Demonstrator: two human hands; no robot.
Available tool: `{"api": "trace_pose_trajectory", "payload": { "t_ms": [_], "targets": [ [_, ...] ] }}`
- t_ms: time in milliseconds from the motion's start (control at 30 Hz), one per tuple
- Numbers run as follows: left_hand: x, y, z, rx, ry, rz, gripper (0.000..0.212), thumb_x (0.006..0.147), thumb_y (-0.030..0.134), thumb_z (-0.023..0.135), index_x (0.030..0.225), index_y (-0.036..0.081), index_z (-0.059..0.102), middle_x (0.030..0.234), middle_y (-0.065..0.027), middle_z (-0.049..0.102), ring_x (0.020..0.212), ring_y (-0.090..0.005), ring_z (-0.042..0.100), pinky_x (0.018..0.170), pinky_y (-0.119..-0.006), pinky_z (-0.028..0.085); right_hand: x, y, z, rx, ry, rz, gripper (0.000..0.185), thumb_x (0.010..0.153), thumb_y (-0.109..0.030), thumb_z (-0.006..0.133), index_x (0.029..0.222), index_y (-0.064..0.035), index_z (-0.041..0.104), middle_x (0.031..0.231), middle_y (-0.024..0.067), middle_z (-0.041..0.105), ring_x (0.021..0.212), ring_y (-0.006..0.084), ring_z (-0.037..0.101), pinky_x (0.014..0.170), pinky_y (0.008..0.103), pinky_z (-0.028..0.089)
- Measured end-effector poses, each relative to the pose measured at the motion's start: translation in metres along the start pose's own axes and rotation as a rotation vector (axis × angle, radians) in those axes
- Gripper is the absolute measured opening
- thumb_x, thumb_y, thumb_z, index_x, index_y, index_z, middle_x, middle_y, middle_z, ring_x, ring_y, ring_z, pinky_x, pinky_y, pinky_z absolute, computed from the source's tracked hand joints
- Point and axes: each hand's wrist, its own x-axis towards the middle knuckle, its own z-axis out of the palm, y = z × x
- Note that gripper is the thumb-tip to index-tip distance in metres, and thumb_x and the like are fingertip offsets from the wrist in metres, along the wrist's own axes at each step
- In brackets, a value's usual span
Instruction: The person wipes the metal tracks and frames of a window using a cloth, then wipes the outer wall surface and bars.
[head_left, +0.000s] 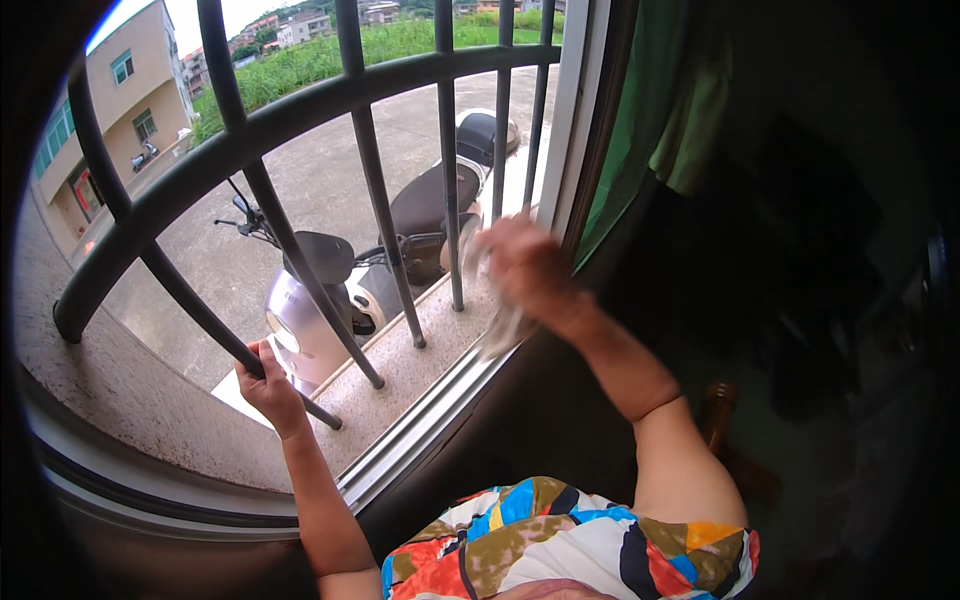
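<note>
My left hand (271, 384) is closed around a dark metal window bar (202, 315) near its lower end, at the left of the opening. Blurred by motion, my right hand (525, 262) holds a pale cloth (504, 330) that hangs down over the inner edge of the speckled stone sill (394, 367). That hand is near the lower parts of the right-hand bars; whether the cloth touches one I cannot tell. A curved horizontal bar (300, 101) crosses the upright bars above both hands.
The metal window track (420, 420) runs along the sill's inner side. A window frame (581, 112) with a green pane stands at right. Outside, a parked scooter (315, 322) is close behind the bars. Indoors, a dark brown wooden object (718, 412) lies beyond my right arm.
</note>
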Motion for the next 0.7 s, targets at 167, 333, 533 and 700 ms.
{"api": "trace_pose_trajectory", "payload": {
  "t_ms": [167, 333, 533, 700],
  "targets": [
    [0.003, -0.029, -0.019, -0.064, -0.081, -0.044, 0.009, 0.102, 0.014, 0.062, 0.101, 0.005, 0.059, 0.074, 0.005, 0.051, 0.061, -0.0029, 0.046, 0.055, -0.018, 0.039, 0.099, -0.005, -0.118, -0.749, 0.442, -0.277, 0.033, 0.081, 0.002, 0.069, 0.113, -0.0064, 0.072, 0.114, 0.0084, 0.07, 0.11, 0.0261, 0.058, 0.088, 0.0353, 0.052],
    [0.003, -0.059, -0.052, -0.156, -0.094, -0.093, 0.009, 0.104, 0.014, 0.059, 0.106, 0.005, 0.059, 0.077, 0.0035, 0.052, 0.064, -0.0032, 0.047, 0.058, -0.019, 0.041, 0.078, -0.028, -0.099, -1.365, 0.131, -0.416, 0.032, 0.082, -0.008, 0.069, 0.114, -0.0043, 0.073, 0.113, 0.0109, 0.07, 0.11, 0.0302, 0.058, 0.09, 0.0392, 0.05],
    [-0.005, -0.096, -0.072, -0.109, 0.089, -0.123, 0.023, 0.104, 0.02, 0.059, 0.116, 0.001, 0.059, 0.089, -0.0023, 0.056, 0.078, -0.0116, 0.053, 0.072, -0.026, 0.047, -0.072, -0.045, -0.026, -0.957, -0.413, -0.59, 0.03, 0.066, -0.017, 0.063, 0.08, 0.0065, 0.074, 0.082, 0.0156, 0.065, 0.097, 0.0294, 0.057, 0.079, 0.0387, 0.045],
    [-0.056, -0.088, -0.068, 0.322, 0.267, 0.344, 0.078, 0.104, 0.031, 0.054, 0.16, 0.0, 0.009, 0.164, -0.0282, 0.012, 0.151, -0.0418, 0.023, 0.122, -0.055, 0.024, -0.174, -0.045, 0.013, -0.405, -0.445, -0.284, 0.009, 0.075, -0.011, 0.064, 0.078, -0.0042, 0.07, 0.076, 0.0063, 0.062, 0.087, 0.0195, 0.06, 0.072, 0.0337, 0.048]
  ]
}}
